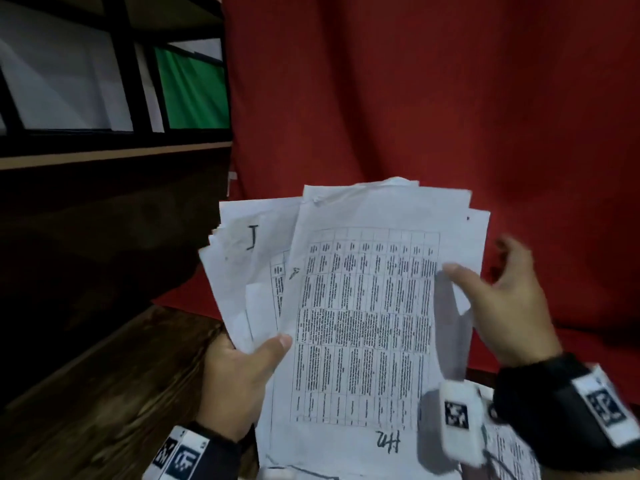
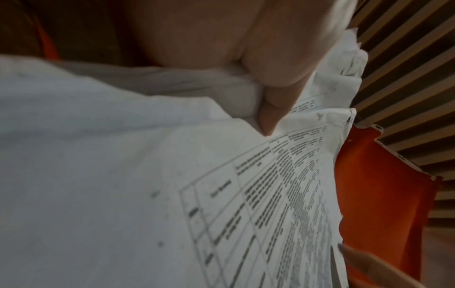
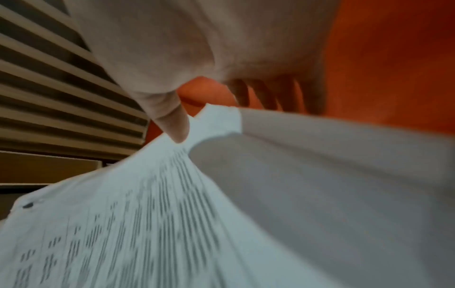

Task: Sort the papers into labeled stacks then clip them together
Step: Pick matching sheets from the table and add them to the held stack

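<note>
My left hand (image 1: 258, 355) grips a fanned bundle of white papers (image 1: 363, 306) from below, held upright in front of me, thumb (image 2: 268, 117) on the front. The top sheet (image 3: 147, 214) carries a printed table and a handwritten mark (image 1: 388, 443) near its bottom edge. A sheet behind it shows a handwritten "J" (image 1: 254, 237). My right hand (image 1: 488, 292) is at the top sheet's right edge. Its thumb (image 3: 172, 120) presses the edge, which curls up. The other fingers are spread behind the paper, apart from it.
A red cloth (image 1: 415, 98) hangs behind and covers the surface at the right. A dark wooden shelf (image 1: 114, 150) at the left holds white sheets and a green folder (image 1: 194, 91). Wood surface (image 1: 104, 393) lies lower left. More printed paper (image 1: 512, 452) lies under my right wrist.
</note>
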